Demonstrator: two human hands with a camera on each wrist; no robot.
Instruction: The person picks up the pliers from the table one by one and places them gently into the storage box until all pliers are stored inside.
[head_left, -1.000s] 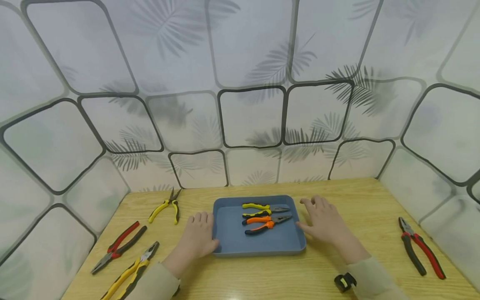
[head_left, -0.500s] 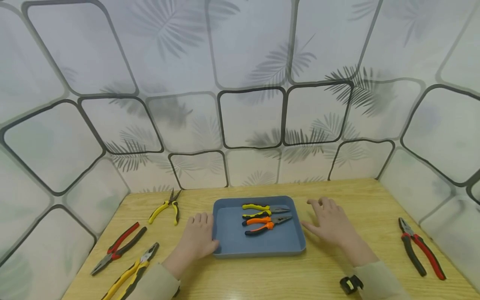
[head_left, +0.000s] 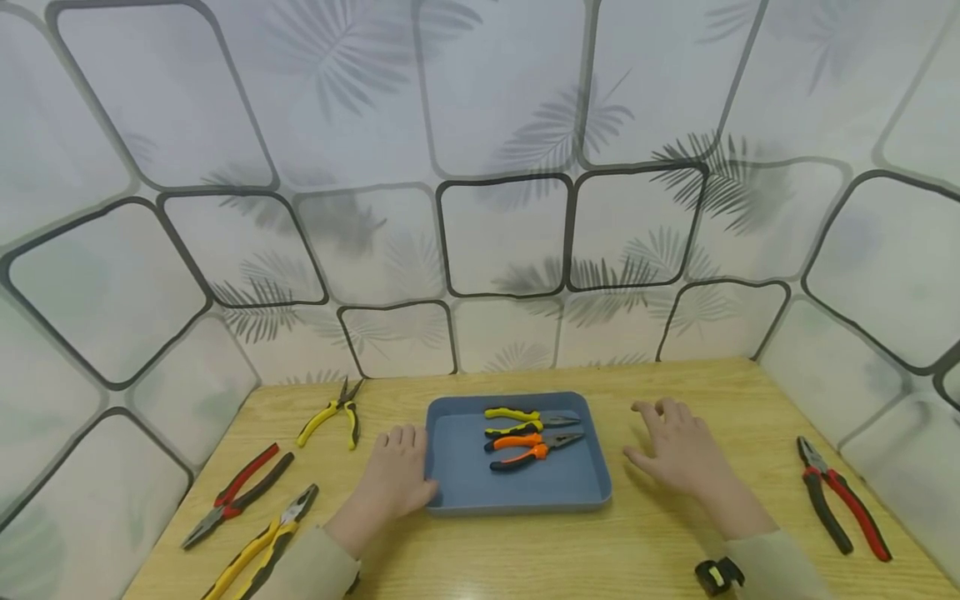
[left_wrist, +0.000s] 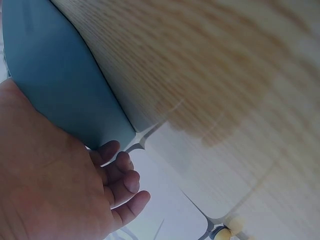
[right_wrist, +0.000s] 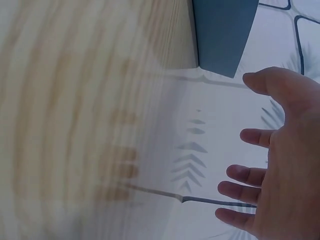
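Note:
A blue-grey tray [head_left: 461, 483] sits at mid-table with two pairs of pliers in it. The yellow-and-black long-nose pliers [head_left: 517, 427] lie behind the orange-and-black pliers [head_left: 528, 450], noses to the right. Along the tray's left side rests my left hand [head_left: 397, 471], its thumb at the front left corner. From the left wrist view, loosely bent fingers [left_wrist: 131, 181] show close by the tray's wall. My right hand [head_left: 678, 454] is apart from the tray, to its right, holding nothing. Its fingers are spread and relaxed in the right wrist view.
On the left lie small yellow pliers [head_left: 330, 417], red-and-black long-nose pliers [head_left: 232, 500] and large yellow-and-black pliers [head_left: 270, 537]. Red-and-black pliers [head_left: 840, 500] lie at the far right. Patterned panels [head_left: 502, 233] enclose the wooden table [head_left: 510, 558] at the back and sides.
My right hand has drawn away from the tray's right rim, moving rightward. The left hand, the tray and all the pliers stay where they were.

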